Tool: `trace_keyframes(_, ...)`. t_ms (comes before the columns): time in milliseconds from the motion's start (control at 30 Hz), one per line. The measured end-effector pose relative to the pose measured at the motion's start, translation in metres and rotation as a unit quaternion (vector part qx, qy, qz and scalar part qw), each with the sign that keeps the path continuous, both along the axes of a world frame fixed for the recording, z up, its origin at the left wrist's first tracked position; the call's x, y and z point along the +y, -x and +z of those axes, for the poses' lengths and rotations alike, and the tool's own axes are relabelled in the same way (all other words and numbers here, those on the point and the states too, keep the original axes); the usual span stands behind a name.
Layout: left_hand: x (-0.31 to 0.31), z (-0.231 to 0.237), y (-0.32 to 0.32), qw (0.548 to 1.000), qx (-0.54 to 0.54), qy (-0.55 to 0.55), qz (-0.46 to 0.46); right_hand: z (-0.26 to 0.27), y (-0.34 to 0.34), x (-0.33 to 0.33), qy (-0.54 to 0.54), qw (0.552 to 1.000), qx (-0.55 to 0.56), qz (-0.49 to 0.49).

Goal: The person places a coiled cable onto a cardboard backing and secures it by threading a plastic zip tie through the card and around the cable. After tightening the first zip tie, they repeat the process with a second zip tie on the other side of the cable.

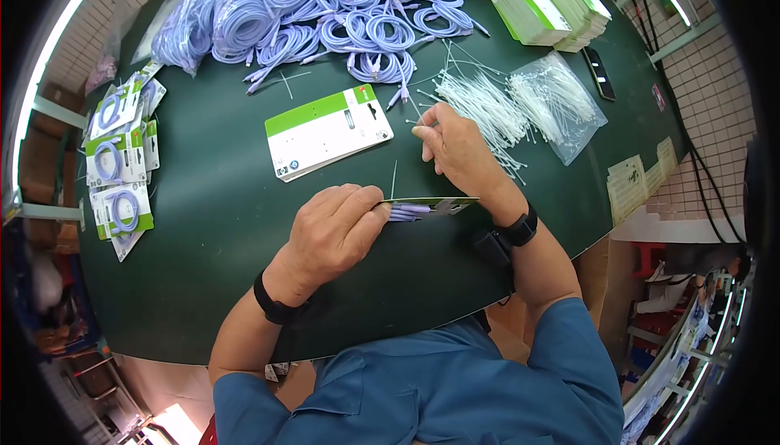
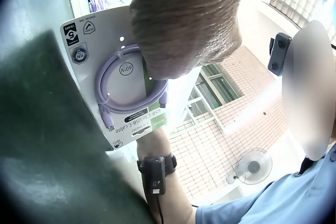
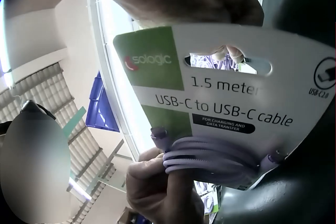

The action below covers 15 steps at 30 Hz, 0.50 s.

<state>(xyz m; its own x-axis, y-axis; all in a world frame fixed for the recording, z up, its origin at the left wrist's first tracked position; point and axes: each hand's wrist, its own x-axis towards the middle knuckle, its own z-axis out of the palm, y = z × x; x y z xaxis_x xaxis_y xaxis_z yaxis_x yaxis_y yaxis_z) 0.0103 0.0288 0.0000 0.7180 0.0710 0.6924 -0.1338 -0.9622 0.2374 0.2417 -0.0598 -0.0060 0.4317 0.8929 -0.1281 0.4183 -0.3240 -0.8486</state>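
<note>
My left hand grips a white and green packaging card by its edge, with a coiled lilac USB-C cable on its underside. In the left wrist view the cable lies in a ring against the card. The right wrist view shows the left fingers on the coil, below the card's hang slot. A thin cable tie sticks up from the card beside the left fingers. Just beyond the card, my right hand has thumb and forefinger together, pinching a thin white cable tie.
Two blank cards lie ahead. Lilac cable coils heap at the back. Loose cable ties and a bag of ties lie right, near card stacks and a phone. Carded cables pile left.
</note>
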Motion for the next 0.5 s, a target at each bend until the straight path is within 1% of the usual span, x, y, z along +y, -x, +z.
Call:
trace_keyframes(67,0.000,-0.001,0.001,1.000,-0.002,-0.001,0.000,-0.006,-0.002,0.001,-0.001,1.000,-0.025,0.001)
trace_keyframes(167,0.000,0.000,0.000,1.000,-0.003,-0.005,0.003,-0.023,-0.007,0.000,-0.068,0.986,-0.154,0.019)
trace_keyframes(200,0.000,0.000,0.000,1.000,-0.006,-0.002,0.003,-0.027,-0.008,0.000,-0.065,0.985,-0.157,0.020)
trace_keyframes(300,-0.001,0.000,0.000,1.000,-0.006,0.010,0.002,-0.035,-0.008,0.000,-0.114,0.951,-0.287,0.022)
trace_keyframes(333,-0.002,0.000,0.000,1.000,-0.009,0.013,0.003,-0.036,-0.009,0.000,-0.111,0.950,-0.289,0.025)
trace_keyframes(433,-0.001,-0.001,0.000,1.000,-0.007,0.014,-0.002,-0.035,-0.011,0.002,-0.043,0.970,-0.235,0.034)
trace_keyframes(500,-0.001,-0.001,0.000,1.000,-0.011,0.014,-0.001,-0.029,-0.011,0.003,-0.044,0.974,-0.218,0.038)
